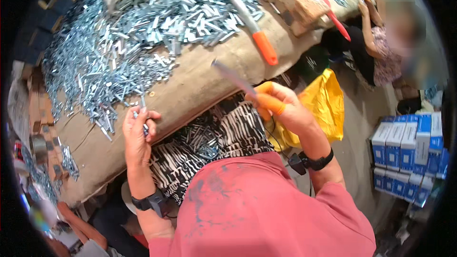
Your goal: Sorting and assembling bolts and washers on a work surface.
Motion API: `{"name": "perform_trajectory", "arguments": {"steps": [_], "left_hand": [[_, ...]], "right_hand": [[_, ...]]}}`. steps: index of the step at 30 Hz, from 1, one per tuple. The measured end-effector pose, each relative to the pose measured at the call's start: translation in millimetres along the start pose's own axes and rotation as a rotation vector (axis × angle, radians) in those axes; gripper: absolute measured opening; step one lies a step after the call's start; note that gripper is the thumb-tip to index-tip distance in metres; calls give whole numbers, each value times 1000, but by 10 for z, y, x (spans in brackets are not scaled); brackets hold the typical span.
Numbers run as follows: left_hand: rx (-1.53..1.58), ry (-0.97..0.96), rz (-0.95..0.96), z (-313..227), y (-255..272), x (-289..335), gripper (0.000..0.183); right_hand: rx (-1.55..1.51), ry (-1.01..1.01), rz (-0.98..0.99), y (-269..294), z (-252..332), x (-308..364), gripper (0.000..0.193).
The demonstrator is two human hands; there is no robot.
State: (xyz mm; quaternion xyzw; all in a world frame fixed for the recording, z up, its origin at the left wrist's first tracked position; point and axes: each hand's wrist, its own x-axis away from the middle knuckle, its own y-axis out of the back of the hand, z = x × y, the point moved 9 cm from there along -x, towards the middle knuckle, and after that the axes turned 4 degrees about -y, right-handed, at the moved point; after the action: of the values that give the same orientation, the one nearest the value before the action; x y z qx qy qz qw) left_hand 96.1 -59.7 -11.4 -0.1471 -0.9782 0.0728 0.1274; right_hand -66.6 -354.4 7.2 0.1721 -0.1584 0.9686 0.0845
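My left hand (138, 128), at the near edge of the cloth-covered work surface (200, 78), has its fingers curled round a few small shiny metal strips (144, 127). One strip sticks up past the fingertips toward the loose pile of metal strips (190, 19). My right hand (285, 104), with orange covers on its fingers, grips a long flat metal blade (233, 76) that points up and left over the surface. The blade is blurred, and its held end is hidden in the fingers. More strips (204, 140) lie on the black-and-white patterned cloth (245, 128) over my lap.
An orange-handled knife (264, 47) lies beyond my right hand, near a brick-like block (295, 4) and a red-handled tool (339, 26). A yellow bag (326, 104) hangs at right. Blue-and-white boxes (404, 143) are stacked far right. One person (383, 57) works at upper right, another (71, 223) at lower left.
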Motion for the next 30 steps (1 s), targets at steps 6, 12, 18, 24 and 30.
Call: {"name": "perform_trajectory", "arguments": {"steps": [6, 12, 18, 24, 30], "left_hand": [[-17, -7, 40, 25, -8, -14, 12], [-40, 22, 20, 18, -51, 4, 13], [-22, 22, 33, 30, -25, -4, 13], [-2, 19, 25, 41, -27, 12, 13], [-21, 45, 24, 36, -33, 19, 13]], "right_hand": [[-141, -337, -59, 521, -729, 430, 18], [-238, -442, -422, 1716, -1657, 859, 18], [-485, -279, -684, 1822, -1464, 789, 20], [-292, -351, -525, 1346, -1570, 516, 35], [-141, -420, -227, 766, -1541, 278, 35]]}}
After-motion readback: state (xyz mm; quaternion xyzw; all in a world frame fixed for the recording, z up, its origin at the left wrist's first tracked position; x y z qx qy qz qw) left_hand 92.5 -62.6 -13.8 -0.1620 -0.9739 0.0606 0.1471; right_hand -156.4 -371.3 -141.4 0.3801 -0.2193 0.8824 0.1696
